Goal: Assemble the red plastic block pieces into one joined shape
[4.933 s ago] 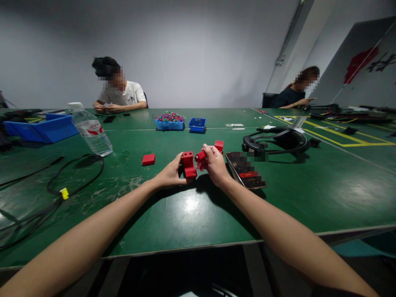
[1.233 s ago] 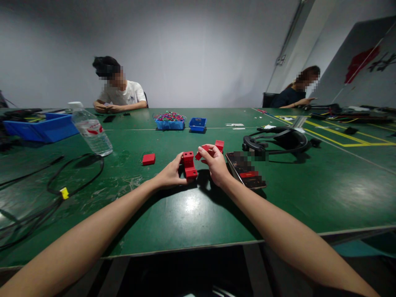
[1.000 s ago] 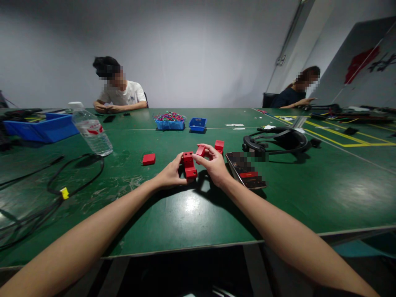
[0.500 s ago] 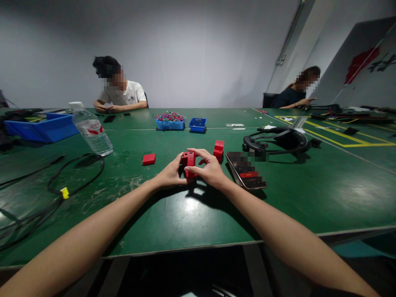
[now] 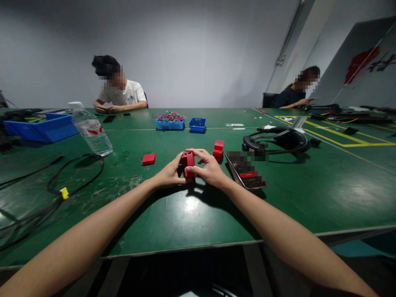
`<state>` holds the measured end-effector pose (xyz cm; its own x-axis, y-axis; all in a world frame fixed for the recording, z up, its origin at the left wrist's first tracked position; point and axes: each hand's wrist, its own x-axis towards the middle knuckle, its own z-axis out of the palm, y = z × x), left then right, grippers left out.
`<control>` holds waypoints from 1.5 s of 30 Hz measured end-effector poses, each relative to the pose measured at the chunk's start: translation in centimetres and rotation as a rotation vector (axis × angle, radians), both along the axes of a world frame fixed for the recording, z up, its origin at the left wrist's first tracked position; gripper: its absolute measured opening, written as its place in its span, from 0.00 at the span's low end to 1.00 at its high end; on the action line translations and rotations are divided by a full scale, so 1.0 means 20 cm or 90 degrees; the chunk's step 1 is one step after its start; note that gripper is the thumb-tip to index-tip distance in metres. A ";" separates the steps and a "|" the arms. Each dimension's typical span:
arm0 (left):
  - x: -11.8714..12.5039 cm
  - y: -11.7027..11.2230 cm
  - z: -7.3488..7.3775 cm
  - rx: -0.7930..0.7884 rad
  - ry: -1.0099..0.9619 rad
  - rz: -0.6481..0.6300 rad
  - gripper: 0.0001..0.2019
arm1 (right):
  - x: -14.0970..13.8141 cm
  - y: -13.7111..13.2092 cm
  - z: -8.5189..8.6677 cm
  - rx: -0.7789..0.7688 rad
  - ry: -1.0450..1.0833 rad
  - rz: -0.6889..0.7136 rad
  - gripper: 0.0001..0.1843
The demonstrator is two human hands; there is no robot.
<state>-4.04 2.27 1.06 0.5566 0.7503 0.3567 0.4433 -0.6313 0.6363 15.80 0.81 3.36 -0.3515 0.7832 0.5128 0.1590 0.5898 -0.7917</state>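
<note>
Both hands grip a red block-like piece (image 5: 189,164) with small holes in its top, held near the middle of the green table. My left hand (image 5: 169,172) closes on its left side, thumb low and fingers behind. From the right, my right hand (image 5: 209,167) pinches it between thumb and forefinger. The fingers cover part of the piece, so its full shape is hidden. Just behind my right hand stands another red piece (image 5: 218,151). A flat red block (image 5: 149,159) lies to the left of my left hand.
A phone (image 5: 246,170) and a black headset (image 5: 276,140) lie on the right. At left are a tilted water bottle (image 5: 92,130), black cables (image 5: 58,194) and a blue bin (image 5: 43,128). Farther back sit a box of colourful bits (image 5: 170,123) and a small blue tray (image 5: 197,125). Two people sit opposite.
The red piece in my hands has shifted very slightly to the left. Both hands keep nearly the same grip, and the other things stay where they were.
</note>
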 end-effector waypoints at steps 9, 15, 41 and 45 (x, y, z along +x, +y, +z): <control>-0.01 0.00 0.00 -0.003 -0.008 -0.027 0.48 | -0.01 0.01 -0.01 -0.131 0.105 0.050 0.28; -0.01 0.00 0.00 0.000 -0.006 -0.027 0.48 | -0.01 0.01 -0.01 -0.154 0.104 0.075 0.27; 0.00 0.00 -0.01 -0.050 -0.046 -0.038 0.50 | -0.01 0.01 -0.02 -0.158 0.135 0.120 0.26; -0.01 0.01 -0.02 -0.047 -0.049 -0.034 0.50 | -0.01 0.02 -0.03 -0.105 0.091 0.102 0.26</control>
